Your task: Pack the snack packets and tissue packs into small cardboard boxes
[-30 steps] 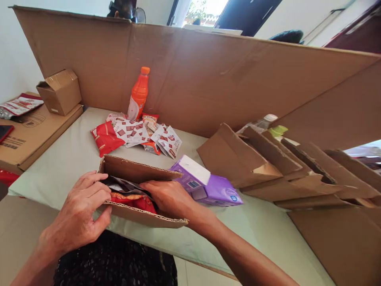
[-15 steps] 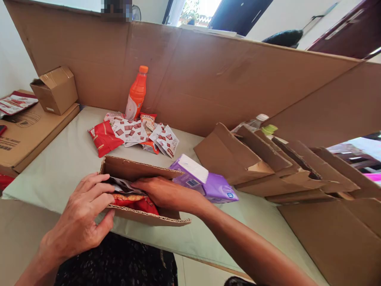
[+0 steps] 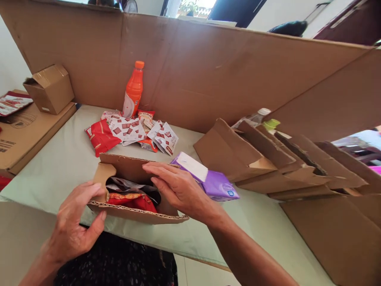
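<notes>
A small open cardboard box (image 3: 137,216) stands near the table's front edge. Inside it a red snack packet (image 3: 133,201) lies against the near wall, with silvery-white sachets (image 3: 127,184) behind it. My left hand (image 3: 76,222) is at the box's left end, fingers on the side flap (image 3: 104,173) and thumb by the near corner. Over the right half of the box, my right hand (image 3: 178,188) hovers with fingers stretched out, holding nothing; its fingertips are close to the far wall. Behind the box, a purple tissue pack (image 3: 218,184) lies on the table.
An orange drink bottle (image 3: 133,89) stands at the back beside a red packet (image 3: 102,137) and several white sachets (image 3: 129,128). Folded cardboard pieces (image 3: 232,149) crowd the right side. A small carton (image 3: 52,91) sits on a flat box at left. A tall cardboard panel (image 3: 223,71) borders the back.
My right hand has come up out of the box and its fingers have straightened. My left hand has moved off the contents to the box's left end, where the side flap now shows.
</notes>
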